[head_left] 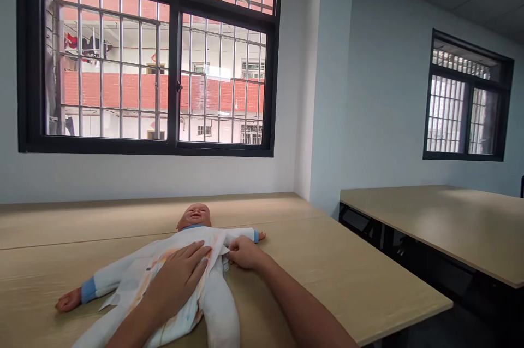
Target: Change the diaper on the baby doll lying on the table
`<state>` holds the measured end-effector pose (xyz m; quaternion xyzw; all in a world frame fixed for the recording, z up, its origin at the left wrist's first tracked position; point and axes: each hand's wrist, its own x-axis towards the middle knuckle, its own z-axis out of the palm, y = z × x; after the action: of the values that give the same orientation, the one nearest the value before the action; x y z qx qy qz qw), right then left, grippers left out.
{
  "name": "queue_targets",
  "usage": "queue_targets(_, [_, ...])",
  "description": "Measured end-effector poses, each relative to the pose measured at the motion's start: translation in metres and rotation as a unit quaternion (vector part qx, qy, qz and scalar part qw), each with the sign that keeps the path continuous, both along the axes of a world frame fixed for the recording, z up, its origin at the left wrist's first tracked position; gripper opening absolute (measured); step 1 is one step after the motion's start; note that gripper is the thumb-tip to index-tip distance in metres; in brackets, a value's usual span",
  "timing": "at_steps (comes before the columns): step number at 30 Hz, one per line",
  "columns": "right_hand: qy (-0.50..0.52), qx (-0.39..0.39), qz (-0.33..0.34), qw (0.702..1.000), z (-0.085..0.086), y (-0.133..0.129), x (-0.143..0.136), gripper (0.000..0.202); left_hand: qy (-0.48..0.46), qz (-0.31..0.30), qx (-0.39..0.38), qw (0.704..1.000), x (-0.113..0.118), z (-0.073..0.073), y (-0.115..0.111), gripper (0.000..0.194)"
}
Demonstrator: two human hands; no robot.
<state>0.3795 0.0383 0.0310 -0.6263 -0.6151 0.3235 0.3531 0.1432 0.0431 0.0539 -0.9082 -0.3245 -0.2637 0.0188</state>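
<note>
A baby doll in a white suit with blue cuffs lies on its back on the wooden table, arms spread. Over its belly lies a white diaper with orange and blue prints. My left hand rests flat on the diaper's front, fingers stretched toward the doll's chest. At the doll's side, my right hand is closed, thumb and finger pinching a small white tab at the diaper's edge. The undersides of both hands are hidden.
The light wooden table ends in a corner at the right. Beyond a gap stands a second table. Behind are a pale wall and a barred window, with a smaller window farther right.
</note>
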Motion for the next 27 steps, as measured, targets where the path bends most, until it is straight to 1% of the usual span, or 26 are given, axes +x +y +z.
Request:
queue_targets(2, [0.025, 0.005, -0.011, 1.0, -0.001, 0.004, -0.004, 0.023, -0.003, -0.002, -0.004, 1.0, -0.001, -0.001, 0.0, 0.047])
queue_targets(5, [0.059, -0.003, -0.005, 0.998, 0.002, 0.005, -0.006, 0.019, -0.003, -0.002, -0.003, 1.0, -0.001, -0.001, 0.0, 0.047])
queue_targets(7, [0.068, -0.016, 0.014, 0.997, 0.005, 0.002, -0.005, 0.012, -0.001, 0.0, -0.001, 1.0, -0.002, -0.001, -0.001, 0.046])
queue_targets(8, [0.068, -0.023, 0.031, 0.997, 0.007, -0.001, -0.004, 0.006, -0.001, 0.001, -0.001, 1.0, -0.002, -0.001, -0.001, 0.046])
queue_targets(9, [0.063, -0.024, 0.053, 0.996, 0.008, -0.004, -0.003, 0.004, 0.0, 0.002, -0.002, 1.0, -0.001, -0.001, -0.001, 0.046])
queue_targets(12, [0.038, 0.011, 0.14, 0.989, 0.011, -0.01, 0.002, 0.029, 0.002, -0.001, -0.005, 1.0, -0.001, -0.001, 0.0, 0.046])
queue_targets(14, [0.016, 0.036, 0.173, 0.984, 0.01, -0.01, 0.005, 0.039, 0.0, -0.005, -0.002, 1.0, -0.001, -0.001, 0.0, 0.046])
queue_targets(16, [-0.007, 0.035, 0.171, 0.985, 0.008, -0.008, 0.007, 0.042, -0.003, -0.007, 0.0, 1.0, -0.001, -0.002, 0.0, 0.045])
queue_targets(20, [-0.037, 0.009, 0.149, 0.988, 0.003, -0.003, 0.008, 0.035, -0.004, -0.004, -0.008, 1.0, 0.0, -0.002, 0.001, 0.046])
queue_targets(24, [-0.001, -0.01, 0.166, 0.986, 0.002, -0.001, 0.006, 0.03, -0.011, -0.001, -0.006, 1.0, 0.0, -0.003, 0.002, 0.045])
queue_targets(27, [0.036, 0.009, 0.163, 0.986, 0.003, -0.002, 0.003, 0.028, -0.013, 0.0, -0.006, 1.0, 0.0, -0.004, 0.002, 0.045])
